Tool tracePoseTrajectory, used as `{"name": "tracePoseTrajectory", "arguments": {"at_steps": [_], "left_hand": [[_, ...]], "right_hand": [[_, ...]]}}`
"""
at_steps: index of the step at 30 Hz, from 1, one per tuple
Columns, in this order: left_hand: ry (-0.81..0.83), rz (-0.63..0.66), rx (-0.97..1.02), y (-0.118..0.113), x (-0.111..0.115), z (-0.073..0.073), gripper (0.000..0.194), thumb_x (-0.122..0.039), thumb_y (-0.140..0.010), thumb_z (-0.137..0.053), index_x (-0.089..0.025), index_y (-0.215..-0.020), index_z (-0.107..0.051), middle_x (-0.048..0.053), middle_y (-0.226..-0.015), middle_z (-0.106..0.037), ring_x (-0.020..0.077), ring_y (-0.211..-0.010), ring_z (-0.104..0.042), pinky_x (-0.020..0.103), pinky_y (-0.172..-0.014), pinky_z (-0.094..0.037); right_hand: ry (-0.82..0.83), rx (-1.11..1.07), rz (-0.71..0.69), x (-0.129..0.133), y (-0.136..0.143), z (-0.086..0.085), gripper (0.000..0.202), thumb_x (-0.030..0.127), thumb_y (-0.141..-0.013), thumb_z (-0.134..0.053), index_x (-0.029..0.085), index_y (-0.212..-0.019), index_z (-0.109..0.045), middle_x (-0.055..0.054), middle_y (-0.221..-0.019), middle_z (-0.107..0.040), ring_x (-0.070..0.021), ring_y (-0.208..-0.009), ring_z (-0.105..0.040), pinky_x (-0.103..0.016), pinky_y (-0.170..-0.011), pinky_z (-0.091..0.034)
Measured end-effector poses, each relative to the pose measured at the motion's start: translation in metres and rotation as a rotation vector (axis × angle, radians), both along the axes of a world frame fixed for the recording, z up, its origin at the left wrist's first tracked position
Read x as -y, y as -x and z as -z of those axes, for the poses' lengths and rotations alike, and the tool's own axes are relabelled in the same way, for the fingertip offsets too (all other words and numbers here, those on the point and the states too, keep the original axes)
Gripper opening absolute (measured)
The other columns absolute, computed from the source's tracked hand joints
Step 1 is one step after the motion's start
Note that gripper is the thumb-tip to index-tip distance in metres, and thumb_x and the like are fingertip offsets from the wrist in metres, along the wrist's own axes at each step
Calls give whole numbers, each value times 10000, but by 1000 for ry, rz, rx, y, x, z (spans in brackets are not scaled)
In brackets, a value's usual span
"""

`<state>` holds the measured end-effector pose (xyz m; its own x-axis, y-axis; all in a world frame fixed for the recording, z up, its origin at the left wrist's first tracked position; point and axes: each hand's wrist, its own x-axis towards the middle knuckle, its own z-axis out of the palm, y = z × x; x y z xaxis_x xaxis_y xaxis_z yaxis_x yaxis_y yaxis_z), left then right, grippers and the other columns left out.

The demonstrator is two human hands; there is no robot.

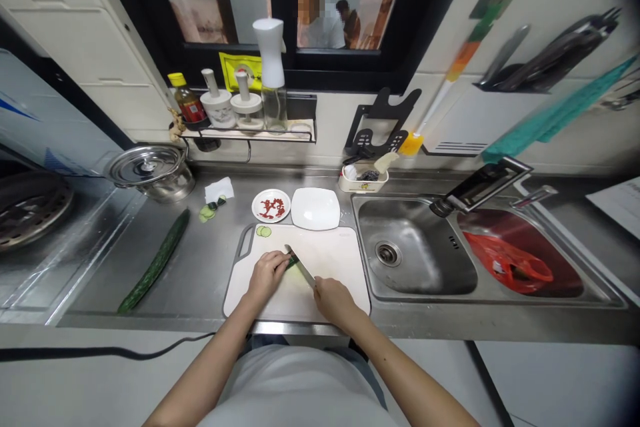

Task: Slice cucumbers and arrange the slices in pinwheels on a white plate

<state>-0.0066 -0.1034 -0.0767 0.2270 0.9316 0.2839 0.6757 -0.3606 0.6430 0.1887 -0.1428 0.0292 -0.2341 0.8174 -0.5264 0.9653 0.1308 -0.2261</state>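
On a white cutting board [345, 260] with a grey rim, my left hand [268, 273] holds down a short piece of cucumber [292, 260], its fingers curled over it and hiding part of it. My right hand [333, 300] grips the handle of a kitchen knife [303, 269], whose blade lies against the cucumber piece. Pale cucumber slices [263, 231] rest at the board's upper left corner. Behind the board stand a small plate [257, 207] of chopped red pieces and a bare white square dish [315, 208].
A whole cucumber [155, 263] lies left of the board, near a lidded steel pot [155, 173] and cucumber scraps [207, 213]. To the right is a double sink [417, 293] with a faucet [480, 187] and a red plastic bag [515, 267]. A condiment rack [250, 135] hangs behind.
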Motion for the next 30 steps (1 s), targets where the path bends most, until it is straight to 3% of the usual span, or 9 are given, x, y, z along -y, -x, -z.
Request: {"name": "tracePoseTrajectory", "arguments": {"at_steps": [5, 15, 24, 30], "left_hand": [[-13, 7, -3, 0, -1, 1, 208, -270, -918, -513, -230, -984, -707, 46, -967, -701, 177, -895, -610, 312, -802, -486], [-8, 14, -9, 1, -2, 1, 220, -291, -923, -500, -228, -980, -703, 52, -956, -700, 186, -891, -610, 324, -799, -488], [10, 13, 3, 0, -1, -1, 219, -275, -919, -506, -228, -987, -708, 54, -976, -699, 182, -914, -613, 320, -820, -489], [10, 7, 2, 0, -1, 0, 218, -279, -921, -502, -223, -976, -705, 51, -950, -699, 181, -889, -607, 317, -801, -485]], "right_hand": [[-4, 0, -10, -4, 1, 3, 311, 151, -924, -357, 106, -1100, -610, -155, -985, -685, -236, -957, -643, -283, -752, -427], [-97, -43, -30, -13, 11, 27, 321, 135, -916, -345, 110, -1100, -607, -156, -968, -687, -225, -964, -639, -292, -790, -431], [-8, 3, -9, -1, 4, 10, 320, 139, -911, -360, 107, -1112, -606, -161, -974, -682, -234, -962, -638, -294, -770, -431], [-43, 5, -33, -4, 5, 16, 317, 132, -904, -364, 109, -1099, -613, -172, -992, -680, -237, -975, -639, -306, -792, -436]]}}
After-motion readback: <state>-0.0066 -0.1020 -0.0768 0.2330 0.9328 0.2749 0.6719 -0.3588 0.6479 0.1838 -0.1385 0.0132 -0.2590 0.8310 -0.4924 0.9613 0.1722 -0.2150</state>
